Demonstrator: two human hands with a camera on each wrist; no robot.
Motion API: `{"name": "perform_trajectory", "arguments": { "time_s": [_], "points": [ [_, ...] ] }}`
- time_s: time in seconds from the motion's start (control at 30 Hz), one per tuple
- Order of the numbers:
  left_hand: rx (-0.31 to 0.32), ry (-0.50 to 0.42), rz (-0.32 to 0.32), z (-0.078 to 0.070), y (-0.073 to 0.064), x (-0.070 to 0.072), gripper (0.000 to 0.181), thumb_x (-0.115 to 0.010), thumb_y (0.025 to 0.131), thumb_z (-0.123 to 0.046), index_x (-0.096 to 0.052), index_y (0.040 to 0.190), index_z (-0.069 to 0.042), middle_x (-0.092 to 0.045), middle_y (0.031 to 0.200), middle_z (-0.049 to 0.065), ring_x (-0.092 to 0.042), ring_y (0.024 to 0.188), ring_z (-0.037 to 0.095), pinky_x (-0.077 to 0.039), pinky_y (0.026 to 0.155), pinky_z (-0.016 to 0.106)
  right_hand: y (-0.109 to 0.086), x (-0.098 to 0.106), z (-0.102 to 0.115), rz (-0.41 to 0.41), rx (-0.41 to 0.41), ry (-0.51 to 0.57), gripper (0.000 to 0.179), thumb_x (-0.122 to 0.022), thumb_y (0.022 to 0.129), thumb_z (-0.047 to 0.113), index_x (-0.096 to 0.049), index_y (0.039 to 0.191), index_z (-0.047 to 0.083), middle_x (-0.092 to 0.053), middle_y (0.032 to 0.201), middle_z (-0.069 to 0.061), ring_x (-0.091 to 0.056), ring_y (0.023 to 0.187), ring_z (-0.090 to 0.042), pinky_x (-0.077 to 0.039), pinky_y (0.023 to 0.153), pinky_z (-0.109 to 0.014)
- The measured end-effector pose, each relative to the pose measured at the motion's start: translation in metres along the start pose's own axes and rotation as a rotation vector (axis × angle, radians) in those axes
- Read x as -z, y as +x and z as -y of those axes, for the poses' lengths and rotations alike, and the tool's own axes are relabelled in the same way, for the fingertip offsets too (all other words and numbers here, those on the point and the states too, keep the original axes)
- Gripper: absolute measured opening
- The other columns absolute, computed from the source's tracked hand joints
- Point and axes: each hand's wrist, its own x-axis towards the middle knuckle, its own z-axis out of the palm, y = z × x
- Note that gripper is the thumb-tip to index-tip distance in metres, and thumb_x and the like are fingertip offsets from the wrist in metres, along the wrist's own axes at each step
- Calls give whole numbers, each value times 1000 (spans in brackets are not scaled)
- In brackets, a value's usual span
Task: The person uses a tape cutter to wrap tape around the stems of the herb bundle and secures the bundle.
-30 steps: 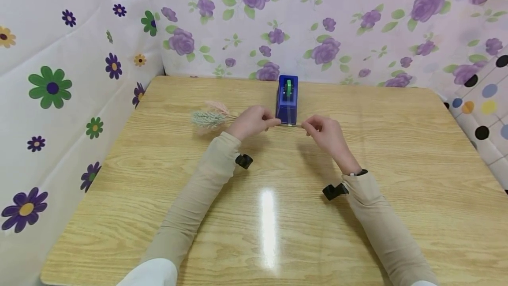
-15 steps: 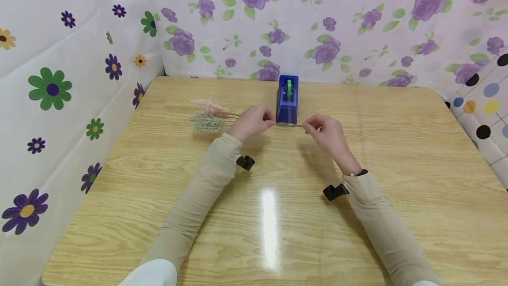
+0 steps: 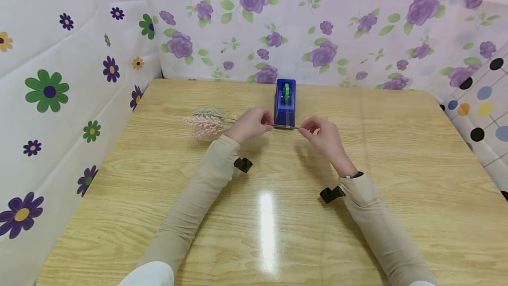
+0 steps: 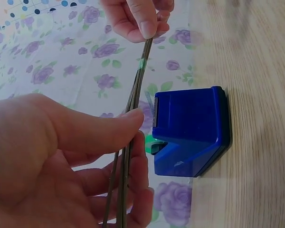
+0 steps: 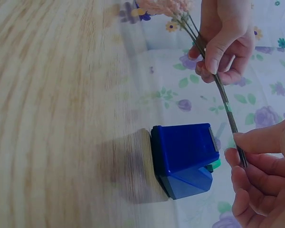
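Flowers [image 3: 205, 126] — fluffy, pink and pale green; stems [image 4: 137, 88] — thin, brownish.

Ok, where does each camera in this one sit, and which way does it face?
Head: worn on the head, facing forward and down at the table; both sleeves, left hand and right hand show.
Left wrist: worn there, facing the stems and dispenser; left hand near, right hand beyond, at the top.
Right wrist: worn there, facing along the stems toward the pink flowers; right hand near, left hand beyond.
Shared: both wrist views show both hands, the stems and the dispenser.
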Motion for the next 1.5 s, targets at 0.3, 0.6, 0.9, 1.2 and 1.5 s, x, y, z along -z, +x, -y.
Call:
{"name": "perform_trajectory", "arguments": {
  "time_s": [0.3,0.6,0.9,1.2,1.5],
  "points": [
    [28,14,91,1,1,-1,30,-48,103,-23,-69,106,-3,-66,95,11,-43,66,14,-36,63,26,2,-1,-2,-33,47,-9,8,-68,90,12,-67,93,5,-70,88,-14,-63,81,-25,-44,70,-30],
    [29,80,71,-1,2,-4,29,-47,103,-20,-71,102,-2,-70,103,12,-50,75,15,-40,70,27,1,-2,-4,19,49,31,14,-65,93,19,-65,98,6,-68,91,-11,-57,80,-21,-43,70,-29],
    [1,69,3,-1,1,-6,19,-55,99,-17,-68,98,-4,-66,101,10,-57,88,19,-47,81,34,1,-2,-6,2,78,-25,26,-56,99,19,-72,106,0,-70,93,-17,-53,76,-23,-40,68,-31],
    [0,52,15,1,2,-6,20,-55,99,-17,-68,101,-2,-70,90,8,-62,83,19,-46,77,31,1,-3,-4,-40,90,-52,19,-63,95,16,-73,103,3,-72,97,-16,-59,84,-28,-42,73,-35],
    [12,35,2,2,0,-6,14,-60,97,-18,-67,92,-7,-69,85,6,-56,72,15,-41,65,26,0,-4,-2,-100,116,-47,14,-67,91,13,-75,100,5,-73,95,-15,-60,82,-28,-45,73,-38]
  ]
}}
